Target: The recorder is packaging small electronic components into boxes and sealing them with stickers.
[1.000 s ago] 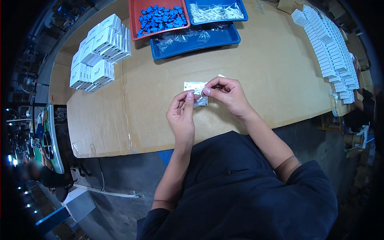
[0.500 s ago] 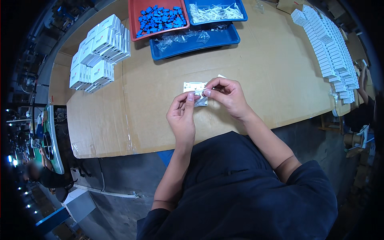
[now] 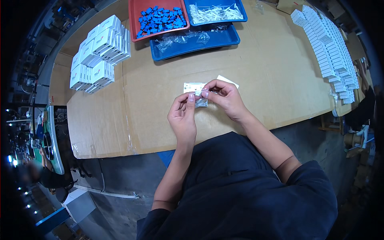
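My left hand [image 3: 183, 117] and my right hand [image 3: 229, 101] meet over the middle of the table, each pinched with thumb against forefinger. Between the fingertips is a small clear plastic bag [image 3: 201, 103], partly covered by them. Whether anything is inside the bag is too small to tell. Just beneath lies a white printed piece [image 3: 191, 86], flat and mostly hidden by the fingers. Beyond the right knuckles rests a plain white flat piece [image 3: 228, 81], partly behind that hand.
At the far side stand a red tray [image 3: 160, 36] of blue clips, a blue tray [image 3: 216, 21] of thin white sticks and a lower blue tray [image 3: 188, 51] with clear bags. White boxes [image 3: 102, 42] are stacked left, more boxes [image 3: 330, 52] right. Cardboard covers the table [image 3: 160, 132].
My right hand has shifted slightly left and nearer, so more of the plain white piece behind it shows. My left hand has barely moved, and both keep their pinch.
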A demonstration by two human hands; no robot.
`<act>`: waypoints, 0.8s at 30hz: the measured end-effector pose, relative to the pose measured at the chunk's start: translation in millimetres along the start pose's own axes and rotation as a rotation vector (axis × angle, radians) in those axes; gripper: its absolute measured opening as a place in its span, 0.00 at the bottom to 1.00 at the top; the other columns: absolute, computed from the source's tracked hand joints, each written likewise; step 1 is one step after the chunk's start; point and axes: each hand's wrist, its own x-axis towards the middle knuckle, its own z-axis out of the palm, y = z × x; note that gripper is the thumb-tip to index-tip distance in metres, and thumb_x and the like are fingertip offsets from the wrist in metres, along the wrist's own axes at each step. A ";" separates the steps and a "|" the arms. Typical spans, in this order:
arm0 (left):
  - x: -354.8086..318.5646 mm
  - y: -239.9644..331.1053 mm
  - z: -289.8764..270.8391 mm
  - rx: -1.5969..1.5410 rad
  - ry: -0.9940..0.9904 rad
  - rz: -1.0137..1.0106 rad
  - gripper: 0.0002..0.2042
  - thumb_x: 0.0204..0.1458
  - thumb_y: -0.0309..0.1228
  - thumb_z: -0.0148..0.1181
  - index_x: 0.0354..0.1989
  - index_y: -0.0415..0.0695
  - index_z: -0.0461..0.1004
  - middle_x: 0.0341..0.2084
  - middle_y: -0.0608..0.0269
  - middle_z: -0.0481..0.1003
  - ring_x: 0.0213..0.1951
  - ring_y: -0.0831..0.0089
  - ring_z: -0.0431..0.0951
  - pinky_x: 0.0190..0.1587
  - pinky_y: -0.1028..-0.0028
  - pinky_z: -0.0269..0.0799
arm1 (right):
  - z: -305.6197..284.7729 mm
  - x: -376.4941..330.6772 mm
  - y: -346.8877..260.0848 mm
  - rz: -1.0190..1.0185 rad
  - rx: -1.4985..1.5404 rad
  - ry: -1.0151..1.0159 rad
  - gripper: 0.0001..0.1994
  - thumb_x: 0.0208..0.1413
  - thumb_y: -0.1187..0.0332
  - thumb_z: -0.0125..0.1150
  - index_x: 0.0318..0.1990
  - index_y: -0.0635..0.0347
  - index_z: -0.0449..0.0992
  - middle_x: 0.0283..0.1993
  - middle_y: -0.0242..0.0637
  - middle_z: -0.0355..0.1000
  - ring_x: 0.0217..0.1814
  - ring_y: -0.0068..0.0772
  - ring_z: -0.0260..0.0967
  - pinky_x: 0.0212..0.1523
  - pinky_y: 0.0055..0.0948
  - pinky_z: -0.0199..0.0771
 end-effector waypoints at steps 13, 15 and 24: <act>-2.7 -1.7 -2.5 -0.032 -0.036 0.028 0.07 0.69 0.26 0.58 0.47 0.34 0.76 0.40 0.60 0.80 0.43 0.79 0.79 0.50 0.77 0.75 | 3.2 -2.0 -3.1 -0.036 0.021 -0.091 0.04 0.65 0.76 0.63 0.45 0.64 0.78 0.45 0.31 0.77 0.47 0.19 0.74 0.50 0.22 0.75; -2.4 -1.4 -3.9 -0.042 -0.044 0.040 0.07 0.69 0.25 0.58 0.47 0.34 0.76 0.40 0.60 0.80 0.43 0.79 0.79 0.50 0.77 0.75 | 2.0 -2.5 -3.3 -0.029 0.012 -0.083 0.04 0.65 0.76 0.63 0.46 0.63 0.78 0.45 0.31 0.77 0.47 0.18 0.74 0.50 0.22 0.75; -1.2 -1.2 -4.2 -0.045 -0.079 -0.021 0.08 0.66 0.23 0.62 0.49 0.33 0.77 0.44 0.58 0.80 0.47 0.77 0.80 0.53 0.76 0.76 | 2.9 -3.3 -1.8 -0.045 0.020 -0.097 0.05 0.66 0.75 0.64 0.46 0.64 0.78 0.43 0.28 0.77 0.45 0.14 0.74 0.45 0.19 0.75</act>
